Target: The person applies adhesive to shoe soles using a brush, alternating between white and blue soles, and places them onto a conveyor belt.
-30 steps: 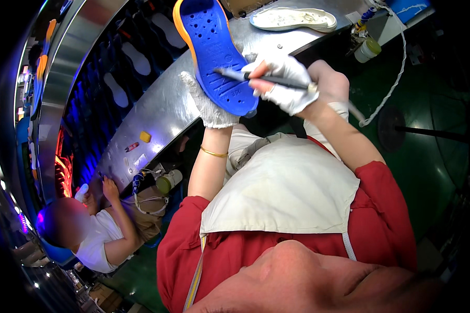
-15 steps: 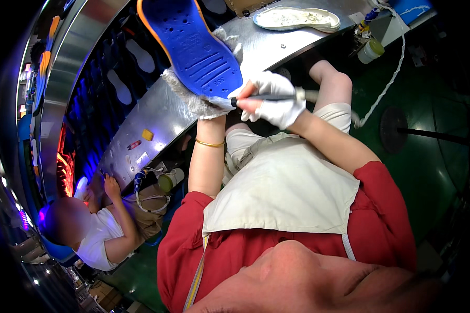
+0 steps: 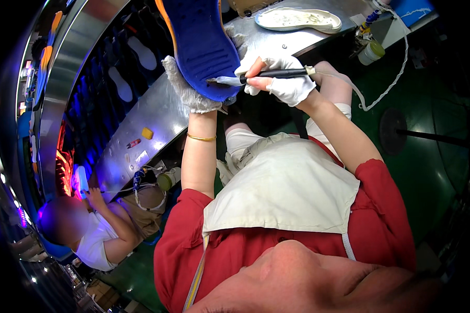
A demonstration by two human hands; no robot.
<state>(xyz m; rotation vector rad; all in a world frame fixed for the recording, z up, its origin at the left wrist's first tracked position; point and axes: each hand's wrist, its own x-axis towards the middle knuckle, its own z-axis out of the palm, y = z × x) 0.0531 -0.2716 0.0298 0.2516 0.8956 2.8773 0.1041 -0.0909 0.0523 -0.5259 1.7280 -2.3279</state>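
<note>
From my feed, the left hand (image 3: 190, 91) (knit glove) is wrapped around the blue shoe sole (image 3: 201, 44) at top centre, fingers closed on its lower edge. The right hand (image 3: 279, 81) pinches a dark brush (image 3: 266, 74), bristles touching the sole. There's a small yellow tag (image 3: 148, 133) on the metal bench (image 3: 156, 115) at left and a capped jar (image 3: 372, 51) upper right.

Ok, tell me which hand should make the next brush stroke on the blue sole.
Right. The right hand already grips the brush, its bristles on the sole near its lower end. The left hand is busy propping the sole from underneath.
</note>
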